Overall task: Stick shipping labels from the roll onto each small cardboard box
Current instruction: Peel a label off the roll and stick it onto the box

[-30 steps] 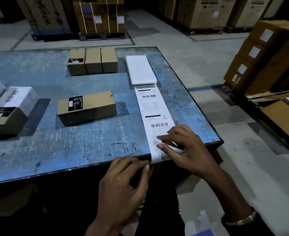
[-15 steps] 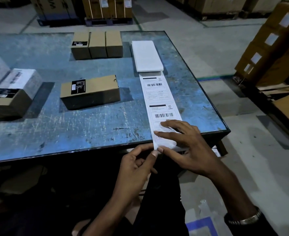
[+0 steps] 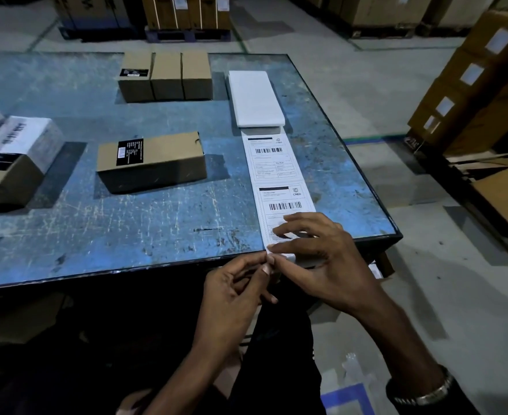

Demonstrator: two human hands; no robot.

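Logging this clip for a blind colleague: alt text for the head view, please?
At the near edge of a scratched blue table, the right hand presses the label strip flat while the left hand pinches its end. Small cardboard boxes sit behind.

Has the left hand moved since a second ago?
Yes. The left hand has come up from below the table edge to pinch the label strip end there.

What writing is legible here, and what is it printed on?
"CRED": far label on the strip, top right corner.
"CRED": near label, top right corner.
Barcodes and small print on both labels: too small to read.
Black sticker on the middle box: blurred.
Other boxes' stickers: blurred.
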